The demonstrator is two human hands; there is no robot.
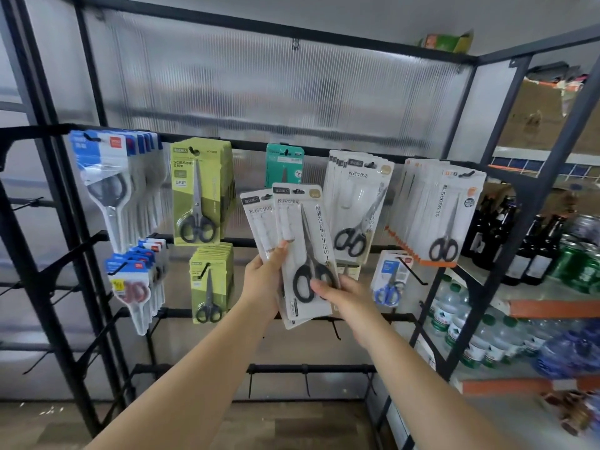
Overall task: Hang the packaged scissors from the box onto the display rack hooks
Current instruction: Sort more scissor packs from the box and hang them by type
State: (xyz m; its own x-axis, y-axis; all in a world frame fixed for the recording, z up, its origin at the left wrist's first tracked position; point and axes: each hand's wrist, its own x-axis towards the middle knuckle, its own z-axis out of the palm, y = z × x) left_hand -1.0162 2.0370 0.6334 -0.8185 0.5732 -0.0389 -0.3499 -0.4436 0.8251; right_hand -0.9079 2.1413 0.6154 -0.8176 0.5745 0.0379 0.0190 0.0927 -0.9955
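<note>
We face the display rack [292,147], its hooks set in rows across the bars. Along the top row, from the left end to the right, hang five stacks of packaged scissors; the middle one [285,164] sits partly behind the two packs [292,251] we hold up before the rack. Our left hand [264,274] grips them from the left, thumb on the front; our right hand [344,297] pinches the front pack's lower right corner. On the second row hang three smaller stacks, two toward the left end and one [391,277] toward the right. Beyond the rack's right edge stands a shelf [548,308] with bottles [532,251] on it.
</note>
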